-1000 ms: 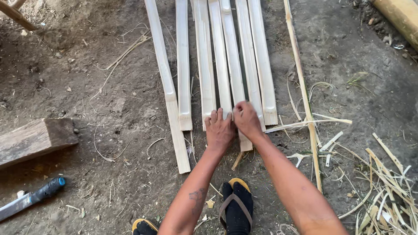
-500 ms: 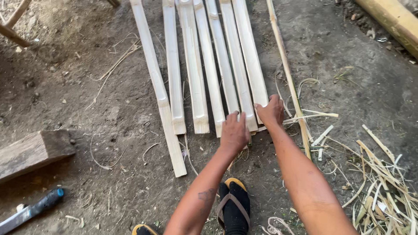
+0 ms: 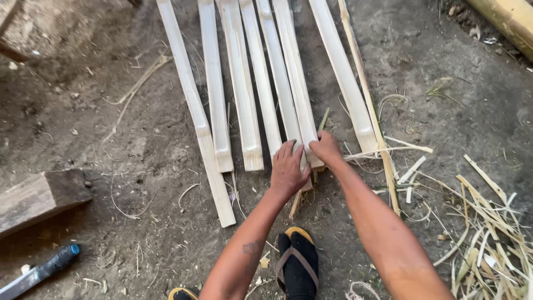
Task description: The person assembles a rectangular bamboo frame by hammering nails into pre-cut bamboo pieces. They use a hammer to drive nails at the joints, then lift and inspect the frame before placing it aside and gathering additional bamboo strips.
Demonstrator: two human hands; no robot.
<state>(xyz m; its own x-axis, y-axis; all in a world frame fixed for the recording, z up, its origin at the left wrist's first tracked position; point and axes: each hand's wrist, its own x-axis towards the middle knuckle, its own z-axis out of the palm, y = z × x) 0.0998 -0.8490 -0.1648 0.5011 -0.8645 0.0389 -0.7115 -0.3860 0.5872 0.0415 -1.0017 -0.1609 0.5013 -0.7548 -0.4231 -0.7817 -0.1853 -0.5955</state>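
A machete (image 3: 36, 272) and a wood block (image 3: 39, 197) lie far left on the dirt. My left hand (image 3: 287, 166) lies flat, fingers spread, on the near end of a bamboo slat (image 3: 265, 94). Just beside it my right hand (image 3: 326, 149) curls its fingers onto the next slat (image 3: 294, 78), arm stretched forward.

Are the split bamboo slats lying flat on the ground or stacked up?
Lying flat: the bamboo slats rest side by side on the dirt ground, hollow faces up, none stacked.
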